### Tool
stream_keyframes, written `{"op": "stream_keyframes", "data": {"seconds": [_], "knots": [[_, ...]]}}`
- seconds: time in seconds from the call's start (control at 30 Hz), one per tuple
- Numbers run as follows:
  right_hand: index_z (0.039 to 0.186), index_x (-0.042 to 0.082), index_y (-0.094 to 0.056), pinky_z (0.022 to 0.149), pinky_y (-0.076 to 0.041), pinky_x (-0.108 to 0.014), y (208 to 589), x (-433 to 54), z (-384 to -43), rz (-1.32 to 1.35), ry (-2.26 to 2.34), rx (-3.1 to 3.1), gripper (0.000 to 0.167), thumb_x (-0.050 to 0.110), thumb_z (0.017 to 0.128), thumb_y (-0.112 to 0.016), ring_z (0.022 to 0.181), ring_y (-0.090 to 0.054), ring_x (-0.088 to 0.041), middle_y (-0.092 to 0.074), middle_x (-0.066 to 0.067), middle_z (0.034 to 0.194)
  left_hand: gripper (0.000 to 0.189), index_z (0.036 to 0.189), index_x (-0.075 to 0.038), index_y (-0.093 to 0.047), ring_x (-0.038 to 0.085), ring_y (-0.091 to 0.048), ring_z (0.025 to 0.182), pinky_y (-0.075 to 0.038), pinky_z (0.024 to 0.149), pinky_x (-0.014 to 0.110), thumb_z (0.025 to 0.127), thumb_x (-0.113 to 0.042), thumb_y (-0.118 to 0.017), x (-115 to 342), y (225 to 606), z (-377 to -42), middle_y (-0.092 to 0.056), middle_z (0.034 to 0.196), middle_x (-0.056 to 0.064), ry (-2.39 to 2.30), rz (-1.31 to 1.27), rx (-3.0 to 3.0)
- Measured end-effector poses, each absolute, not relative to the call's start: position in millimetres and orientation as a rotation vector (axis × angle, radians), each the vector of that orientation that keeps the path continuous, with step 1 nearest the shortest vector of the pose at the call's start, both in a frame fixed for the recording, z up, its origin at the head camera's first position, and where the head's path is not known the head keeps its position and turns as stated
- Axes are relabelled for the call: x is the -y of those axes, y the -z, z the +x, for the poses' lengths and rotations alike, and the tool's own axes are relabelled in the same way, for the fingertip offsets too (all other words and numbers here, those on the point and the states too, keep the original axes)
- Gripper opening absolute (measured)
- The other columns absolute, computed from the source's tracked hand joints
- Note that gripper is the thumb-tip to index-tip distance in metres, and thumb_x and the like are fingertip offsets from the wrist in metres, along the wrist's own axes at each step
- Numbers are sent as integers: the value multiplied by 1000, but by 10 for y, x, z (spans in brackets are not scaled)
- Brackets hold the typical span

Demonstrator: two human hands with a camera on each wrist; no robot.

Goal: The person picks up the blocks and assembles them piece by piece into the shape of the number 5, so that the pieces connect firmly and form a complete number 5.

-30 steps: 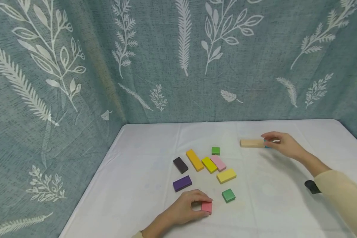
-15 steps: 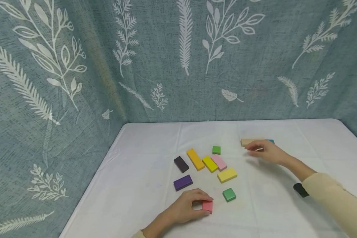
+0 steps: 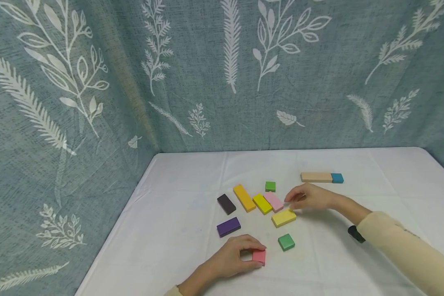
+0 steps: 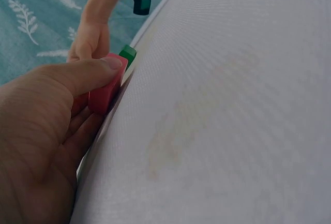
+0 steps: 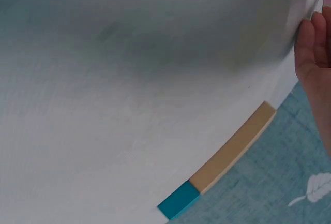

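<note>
Thumb and fingers of my left hand [image 3: 229,257] pinch a pinkish-red block [image 3: 259,257] on the white tabletop in the head view. The left wrist view shows the thumb along one side of this red block [image 4: 106,92]. My right hand [image 3: 312,197] holds nothing; its loosely bent fingertips are close beside the pink block [image 3: 273,202] and over the end of the pale yellow block [image 3: 283,218]. At the back right, a natural wood block [image 3: 316,177] lies end to end with a blue block [image 3: 337,178]. A green block [image 3: 286,242] sits right of the red one.
Left of the right hand lie a bright yellow block [image 3: 262,204], an orange block [image 3: 244,198] and a small green block [image 3: 270,186]. A black block [image 3: 226,204] and a purple block [image 3: 228,227] are farther left. A patterned curtain [image 3: 214,74] hangs behind the table.
My right hand has left the blue block at the end of the wood block and moved left and nearer, to the pink and yellow blocks. The left hand stays on the red block.
</note>
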State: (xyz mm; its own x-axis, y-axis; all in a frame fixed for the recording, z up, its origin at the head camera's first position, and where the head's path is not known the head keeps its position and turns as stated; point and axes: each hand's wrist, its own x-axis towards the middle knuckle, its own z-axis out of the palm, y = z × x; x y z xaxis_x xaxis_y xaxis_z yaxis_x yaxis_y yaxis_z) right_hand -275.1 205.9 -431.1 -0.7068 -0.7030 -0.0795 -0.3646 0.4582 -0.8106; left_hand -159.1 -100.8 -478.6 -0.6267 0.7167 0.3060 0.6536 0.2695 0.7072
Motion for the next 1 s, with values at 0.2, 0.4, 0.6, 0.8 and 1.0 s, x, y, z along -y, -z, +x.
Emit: {"op": "stream_keyframes", "data": {"seconds": [0.2,0.4,0.6,0.8,1.0], "knots": [[107,5,-68,82,-49,-25,4309,-1952,-2710,-930,1126,-2245,20,12,88,-69,92,-58,-18,-66,-3,106,30,111,-7,-69,6,-58,99,-46,86,20,82,-13,-77,995,4758,-1588,-65,104,-1,-1300,1354,-2451],[108,8,-68,84,-48,-26,4325,-1877,-2711,-972,1082,-2212,22,13,86,-71,95,-59,-16,-66,0,109,29,111,-8,-69,9,-59,98,-46,86,21,83,-13,-75,992,4744,-1581,-66,104,0,-1307,1335,-2448],[109,10,-68,86,-47,-28,4311,-1813,-2697,-992,1017,-2198,26,14,83,-75,94,-57,-16,-64,3,107,30,111,-8,-69,6,-58,99,-46,86,21,83,-14,-76,988,4765,-1585,-66,104,-1,-1302,1324,-2449],[105,14,-68,86,-46,-30,4283,-1758,-2684,-970,915,-2240,24,13,82,-75,91,-54,-16,-62,7,100,31,111,-8,-70,4,-57,99,-46,86,21,81,-13,-77,983,4796,-1594,-65,104,-3,-1311,1301,-2439],[104,17,-65,88,-45,-33,4255,-1683,-2691,-948,830,-2229,25,7,83,-74,91,-52,-16,-60,8,96,31,111,-7,-69,4,-57,100,-46,87,22,82,-13,-77,989,4799,-1589,-65,105,-3,-1316,1271,-2428]]}}
